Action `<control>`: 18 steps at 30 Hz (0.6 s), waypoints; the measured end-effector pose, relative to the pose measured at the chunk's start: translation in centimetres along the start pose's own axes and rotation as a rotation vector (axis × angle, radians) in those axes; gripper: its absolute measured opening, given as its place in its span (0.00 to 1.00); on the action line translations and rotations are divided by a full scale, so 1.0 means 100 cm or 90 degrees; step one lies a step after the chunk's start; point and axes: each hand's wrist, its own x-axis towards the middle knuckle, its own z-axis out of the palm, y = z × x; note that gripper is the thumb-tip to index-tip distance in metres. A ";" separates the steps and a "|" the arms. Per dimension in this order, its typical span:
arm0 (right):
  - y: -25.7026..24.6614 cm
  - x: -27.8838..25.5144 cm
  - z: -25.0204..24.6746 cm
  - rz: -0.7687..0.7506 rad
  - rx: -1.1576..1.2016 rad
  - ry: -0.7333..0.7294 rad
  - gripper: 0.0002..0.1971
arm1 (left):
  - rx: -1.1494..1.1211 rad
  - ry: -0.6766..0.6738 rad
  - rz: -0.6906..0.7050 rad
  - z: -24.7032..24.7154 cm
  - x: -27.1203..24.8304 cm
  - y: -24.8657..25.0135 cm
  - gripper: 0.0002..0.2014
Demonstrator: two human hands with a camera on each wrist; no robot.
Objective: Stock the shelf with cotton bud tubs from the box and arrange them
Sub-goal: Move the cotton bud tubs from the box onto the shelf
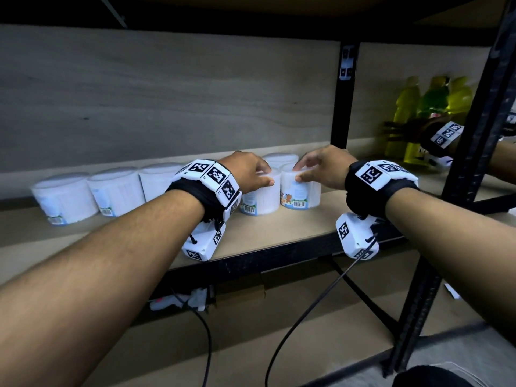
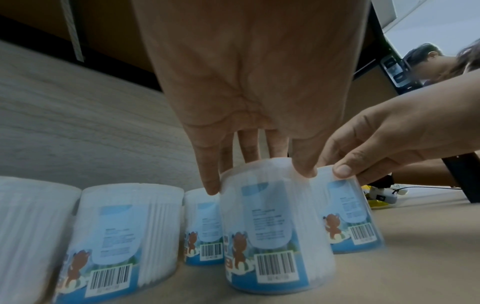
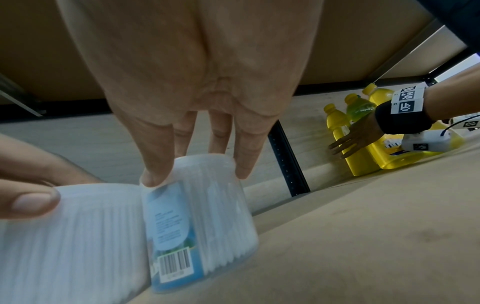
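Across the middle of the head view, the shelf [image 1: 293, 227] carries a loose row of cotton bud tubs, and the two hands work side by side on the rightmost pair at frame centre. The left hand [image 1: 245, 174] grips the left tub [image 1: 261, 198] from above, thumb and fingers curled over its lid rim; the right hand [image 1: 324, 166] pinches the right tub [image 1: 300, 191] the same way. Both tubs stand on the board with their barcodes facing out, touching or nearly so, and the right one looks slightly tilted in the right wrist view, though motion blur makes that uncertain. Another tub [image 1: 280, 159] stands just behind them, and three more [image 1: 111, 191] run toward the left of the frame. By my reading this is the arranging step: the pair is being set down and squared up rather than lifted. The next move probably calls for settling both tubs flat, closing the gap to the row on the left, and letting go without nudging the neighbours. Each tub is clear plastic, packed full with upright white cotton buds, lid on, with a blue label showing a cartoon bear. The supply box cannot be made out here. At the right of the frame, beyond the black upright [image 1: 342, 101], yellow bottles [image 1: 430, 113] stand in the next bay, where another person's hand [image 3: 355, 137] reaches among them.
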 end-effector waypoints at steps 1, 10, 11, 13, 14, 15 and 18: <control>0.001 0.001 0.002 0.000 -0.003 0.001 0.13 | 0.006 0.001 -0.002 0.002 0.001 0.000 0.23; 0.003 -0.015 0.007 -0.019 -0.025 0.035 0.23 | 0.071 -0.028 -0.009 0.011 -0.014 0.003 0.36; 0.003 -0.019 0.006 -0.022 -0.028 0.044 0.26 | 0.069 -0.033 -0.011 0.011 -0.016 0.002 0.38; 0.001 -0.031 -0.002 -0.016 -0.031 0.054 0.29 | 0.063 -0.038 -0.015 0.006 -0.022 0.003 0.39; 0.000 -0.036 -0.005 -0.010 -0.031 0.051 0.29 | 0.061 -0.039 -0.017 0.003 -0.026 0.003 0.39; -0.001 -0.043 -0.011 -0.007 -0.036 0.046 0.29 | 0.059 -0.036 -0.016 -0.001 -0.031 0.005 0.38; -0.005 -0.058 -0.023 -0.023 -0.059 0.041 0.28 | 0.052 -0.021 -0.011 -0.013 -0.045 0.009 0.35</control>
